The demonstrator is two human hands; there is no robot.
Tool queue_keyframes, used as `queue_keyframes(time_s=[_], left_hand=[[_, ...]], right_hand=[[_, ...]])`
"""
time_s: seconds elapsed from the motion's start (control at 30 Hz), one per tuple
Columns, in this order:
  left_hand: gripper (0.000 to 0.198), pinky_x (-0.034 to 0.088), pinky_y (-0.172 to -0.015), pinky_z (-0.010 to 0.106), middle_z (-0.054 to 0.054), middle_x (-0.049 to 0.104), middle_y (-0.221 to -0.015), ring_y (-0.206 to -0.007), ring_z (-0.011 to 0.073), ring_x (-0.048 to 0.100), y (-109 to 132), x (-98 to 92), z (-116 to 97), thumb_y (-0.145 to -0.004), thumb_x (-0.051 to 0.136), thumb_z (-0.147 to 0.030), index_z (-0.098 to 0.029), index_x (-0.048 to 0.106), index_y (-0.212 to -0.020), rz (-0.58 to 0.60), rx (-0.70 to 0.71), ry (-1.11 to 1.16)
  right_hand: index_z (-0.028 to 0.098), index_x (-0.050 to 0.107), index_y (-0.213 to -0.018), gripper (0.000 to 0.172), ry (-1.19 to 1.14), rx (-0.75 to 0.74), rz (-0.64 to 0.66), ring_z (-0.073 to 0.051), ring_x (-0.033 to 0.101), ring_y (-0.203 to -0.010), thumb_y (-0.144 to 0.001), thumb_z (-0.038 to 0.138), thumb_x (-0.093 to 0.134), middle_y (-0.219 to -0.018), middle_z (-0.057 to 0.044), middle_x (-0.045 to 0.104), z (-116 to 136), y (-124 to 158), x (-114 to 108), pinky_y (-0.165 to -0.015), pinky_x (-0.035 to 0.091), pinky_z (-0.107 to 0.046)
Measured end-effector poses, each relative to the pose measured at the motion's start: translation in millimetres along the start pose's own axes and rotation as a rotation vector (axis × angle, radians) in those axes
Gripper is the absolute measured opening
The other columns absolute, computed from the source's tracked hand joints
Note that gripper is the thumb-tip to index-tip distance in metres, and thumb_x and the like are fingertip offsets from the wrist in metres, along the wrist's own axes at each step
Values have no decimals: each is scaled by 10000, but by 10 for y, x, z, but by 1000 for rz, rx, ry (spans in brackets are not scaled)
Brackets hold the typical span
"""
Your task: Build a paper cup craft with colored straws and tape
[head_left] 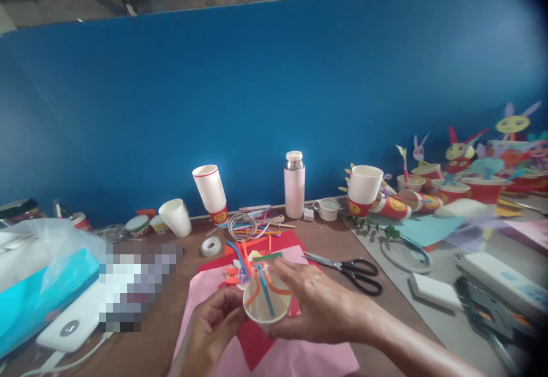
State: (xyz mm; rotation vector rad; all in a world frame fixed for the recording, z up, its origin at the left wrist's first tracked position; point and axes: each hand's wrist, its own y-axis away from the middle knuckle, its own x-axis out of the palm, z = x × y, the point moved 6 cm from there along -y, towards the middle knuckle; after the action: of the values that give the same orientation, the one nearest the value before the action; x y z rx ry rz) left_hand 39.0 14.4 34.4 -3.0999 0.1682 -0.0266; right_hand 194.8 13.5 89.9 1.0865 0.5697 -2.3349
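Observation:
A white paper cup is tipped so that its mouth faces me. Blue and orange strips run down inside it and stick up past the far rim; I cannot tell whether they are pipe cleaners or straws. My right hand grips the cup's right side, fingers over the far rim and thumb low on the near side. On the left rim, the curled fingers of my left hand pinch the cup. Underneath lie pink paper and red paper. Small paper cutouts are partly hidden behind the cup.
Black-handled scissors lie open to the right. A tape roll, stacked paper cups and a pink thermos stand behind. At right are finished cup figures and a glue gun; at left, a white power bank.

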Motion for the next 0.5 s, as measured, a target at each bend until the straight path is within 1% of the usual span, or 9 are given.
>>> queue_keyframes(time_s=[0.17,0.37,0.43,0.5], left_hand=[[162,402,-495,175,0,611,-579,-492,87,453,9,30,-5,-672,703,-323,-178,714,-742,18,26,53],[177,406,-495,177,12,669,-641,-513,98,492,16,24,17,-660,714,-307,-207,730,-806,-15,13,82],[163,396,-491,173,9,667,-632,-510,96,487,8,8,25,-673,704,-300,-208,729,-805,-12,25,60],[136,388,-491,170,5,652,-611,-516,96,485,-6,-8,31,-692,688,-291,-196,724,-783,13,46,11]], right_hand=[[210,413,-1253,637,1,-25,-15,-197,587,-874,-675,309,663,-1094,-76,585,-20,1,6,-822,434,-309],[217,408,-1259,669,-43,-10,-22,-209,578,-937,-661,347,679,-1104,-68,582,-37,0,-6,-853,425,-306],[230,396,-1270,683,-53,-11,-19,-204,583,-929,-658,330,682,-1120,-61,580,-36,0,0,-855,429,-307],[228,387,-1277,693,-50,-22,-25,-211,575,-965,-655,314,681,-1156,-65,567,-38,2,10,-869,429,-314]])
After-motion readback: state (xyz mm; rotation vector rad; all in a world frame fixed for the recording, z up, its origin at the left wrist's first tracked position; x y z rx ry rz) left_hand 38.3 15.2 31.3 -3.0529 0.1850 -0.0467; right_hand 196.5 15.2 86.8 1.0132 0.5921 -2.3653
